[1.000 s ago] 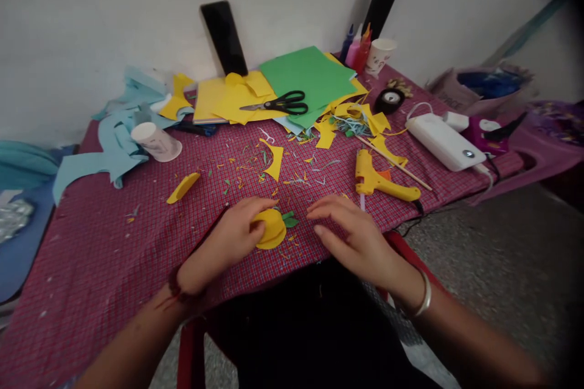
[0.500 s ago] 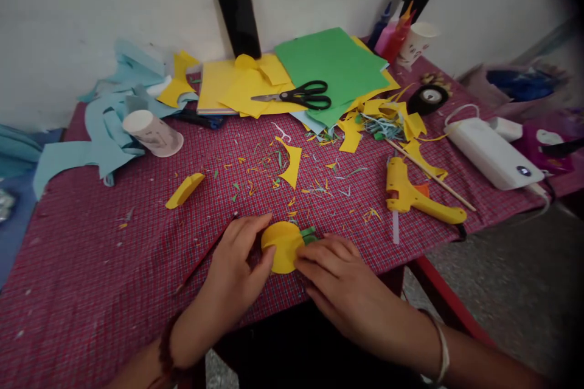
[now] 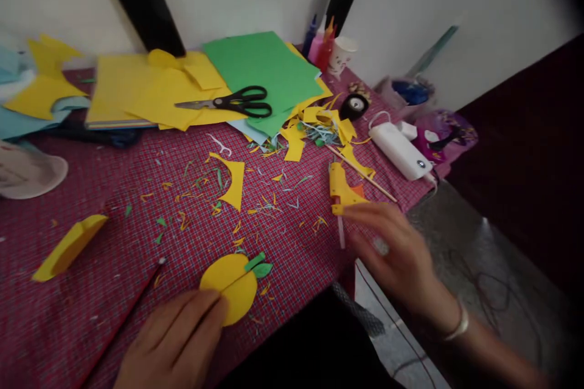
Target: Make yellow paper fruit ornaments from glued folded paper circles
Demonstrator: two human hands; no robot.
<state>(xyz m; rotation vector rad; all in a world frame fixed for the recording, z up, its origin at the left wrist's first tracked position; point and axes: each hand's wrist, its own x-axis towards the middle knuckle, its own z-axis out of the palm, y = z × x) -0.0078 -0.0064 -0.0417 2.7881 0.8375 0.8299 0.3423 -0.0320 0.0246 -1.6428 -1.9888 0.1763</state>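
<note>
A round yellow paper cutout (image 3: 244, 293), shaped like a fruit with a fold line and a small green stem and leaf (image 3: 262, 268), lies on the checked cloth. At its lower left edge, the closed fingers of my left hand (image 3: 176, 337) hold it; the thumb is hidden. My right hand (image 3: 395, 249), slightly blurred, is open over the table's front edge, its fingertips at the handle of a yellow glue gun (image 3: 338, 182). A clear glue stick (image 3: 341, 232) pokes out of the gun's back end.
Black scissors (image 3: 246, 101) rest on yellow and green paper sheets (image 3: 260, 67). Paper scraps (image 3: 235, 182) litter the cloth. Left are a folded yellow piece (image 3: 73, 246), a thin dark red stick (image 3: 123, 322) and a paper cup (image 3: 31, 170). A white power bank (image 3: 401, 149) lies right.
My right hand has left the yellow cutout and moved right to the glue gun. My left hand stays at the cutout. The view has turned to the right.
</note>
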